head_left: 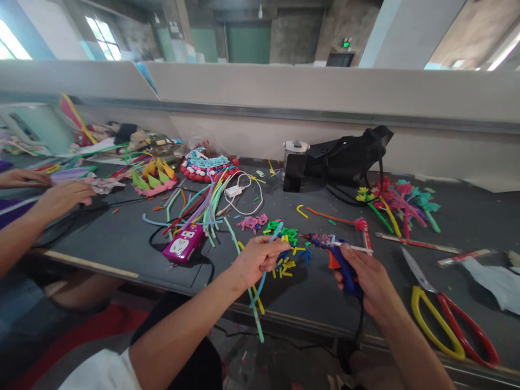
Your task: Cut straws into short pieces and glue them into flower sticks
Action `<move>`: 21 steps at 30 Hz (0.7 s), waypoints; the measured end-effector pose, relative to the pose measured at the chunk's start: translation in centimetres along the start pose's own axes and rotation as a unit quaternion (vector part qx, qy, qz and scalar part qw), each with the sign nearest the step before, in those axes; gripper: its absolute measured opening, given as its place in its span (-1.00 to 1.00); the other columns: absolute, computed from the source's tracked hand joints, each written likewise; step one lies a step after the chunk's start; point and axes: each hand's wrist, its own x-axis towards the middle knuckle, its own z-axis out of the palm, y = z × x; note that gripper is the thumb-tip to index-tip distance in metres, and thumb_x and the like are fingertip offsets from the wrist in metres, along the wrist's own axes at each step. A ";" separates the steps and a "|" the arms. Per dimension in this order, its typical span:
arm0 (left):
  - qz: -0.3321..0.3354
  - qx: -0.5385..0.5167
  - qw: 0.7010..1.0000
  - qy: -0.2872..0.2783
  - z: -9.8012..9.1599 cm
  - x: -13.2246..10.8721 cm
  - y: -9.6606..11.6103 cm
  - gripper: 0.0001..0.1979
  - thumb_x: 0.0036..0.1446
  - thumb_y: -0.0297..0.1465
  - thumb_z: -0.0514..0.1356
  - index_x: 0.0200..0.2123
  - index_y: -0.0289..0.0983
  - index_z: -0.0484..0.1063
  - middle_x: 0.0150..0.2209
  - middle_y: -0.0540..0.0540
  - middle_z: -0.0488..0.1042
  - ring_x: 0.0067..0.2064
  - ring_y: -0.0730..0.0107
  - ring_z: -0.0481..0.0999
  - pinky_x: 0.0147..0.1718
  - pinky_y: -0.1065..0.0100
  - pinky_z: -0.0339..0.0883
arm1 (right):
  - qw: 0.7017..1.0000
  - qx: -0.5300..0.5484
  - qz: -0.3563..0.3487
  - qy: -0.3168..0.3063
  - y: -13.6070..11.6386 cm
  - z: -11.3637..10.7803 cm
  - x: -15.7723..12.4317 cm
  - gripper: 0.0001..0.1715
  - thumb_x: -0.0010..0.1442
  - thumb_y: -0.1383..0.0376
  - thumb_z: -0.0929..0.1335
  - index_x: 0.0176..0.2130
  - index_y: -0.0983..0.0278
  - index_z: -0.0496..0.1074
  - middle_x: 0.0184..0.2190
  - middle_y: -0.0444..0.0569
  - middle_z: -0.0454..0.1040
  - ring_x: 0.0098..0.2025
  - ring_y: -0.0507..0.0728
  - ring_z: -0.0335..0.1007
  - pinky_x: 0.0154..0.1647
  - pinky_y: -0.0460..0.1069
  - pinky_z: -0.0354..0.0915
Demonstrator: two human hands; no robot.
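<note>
My left hand (258,262) is closed in a pinch on a light-blue pipe cleaner (262,287) that slants up past the fingers. A small yellow piece (285,240) shows at its fingertips; whether it is attached to the pipe cleaner I cannot tell. My right hand (368,273) is wrapped round the handle of a blue glue gun (345,268) with an orange trigger. The nozzle points left, a short way from the left fingertips. A white glue stick (353,247) runs along its back. Below the fingers and nozzle lie short cut pieces, green (288,234), yellow (284,269) and pink (252,222).
Scissors (426,287) with yellow and red handles lie at right. Behind are a black bag (349,160), a phone (294,173) and fuzzy flowers (406,203). A purple box (184,244) sits by pipe cleaners (209,203). Another person's hands (65,197) work at far left.
</note>
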 end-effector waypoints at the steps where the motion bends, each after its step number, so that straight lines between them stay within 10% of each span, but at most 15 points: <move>1: 0.007 0.011 1.000 0.008 -0.1 -0.1 0.2 -0.60 -0.14 -0.35 0.41 -0.63 -0.26 0.17 -0.75 0.23 0.00 -0.75 0.73 -0.09 -0.69 0.43 -0.34 | 1.000 -0.008 0.007 0.010 -0.1 -0.7 0.3 -0.48 -0.05 -0.09 0.47 -0.38 0.30 0.42 -0.64 -0.13 0.44 -0.65 0.01 0.32 -0.70 -0.12 0.31; 14: -0.008 0.140 0.988 0.068 -1.8 -1.2 1.1 -0.65 -0.16 -0.24 0.40 -0.60 -0.26 0.28 -0.72 0.21 -0.03 -0.69 0.68 -0.13 -0.63 0.39 -0.33 | 0.969 -0.234 0.074 0.016 0.7 -6.8 1.1 -0.43 0.02 -0.14 0.42 -0.34 0.33 0.49 -0.60 -0.02 0.50 -0.64 0.04 0.35 -0.69 -0.11 0.29; 21: 0.098 0.470 0.875 0.054 -2.4 -0.8 0.5 -0.58 0.07 -0.16 0.18 -0.67 -0.27 0.16 -0.64 0.11 -0.03 -0.56 0.56 -0.02 -0.54 0.38 -0.25 | 0.969 -0.222 0.071 0.077 0.7 -7.7 1.4 -0.39 -0.04 -0.16 0.43 -0.33 0.35 0.50 -0.67 -0.01 0.47 -0.69 0.05 0.31 -0.72 -0.09 0.27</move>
